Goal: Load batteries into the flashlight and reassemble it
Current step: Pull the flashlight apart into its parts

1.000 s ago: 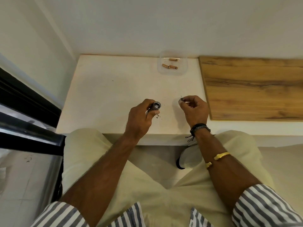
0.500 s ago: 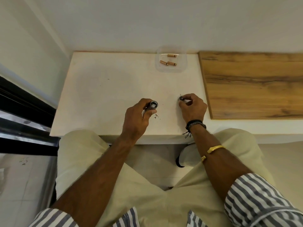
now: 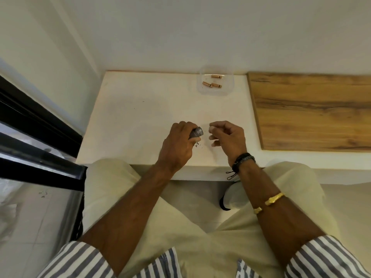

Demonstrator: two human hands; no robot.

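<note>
Head view: left hand [image 3: 176, 146], grip wrapped round flashlight [image 3: 196, 132] body, open end facing right, above white tabletop [image 3: 140, 117]. Right hand [image 3: 228, 137] just beside, fingers curled; contents can't tell. 3 batteries [image 3: 212, 82] in clear tray [image 3: 230, 85], far edge.

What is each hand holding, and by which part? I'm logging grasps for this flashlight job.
The left hand grips the flashlight around its barrel, one end sticking out. The right hand is curled, with nothing visible in it.
</note>
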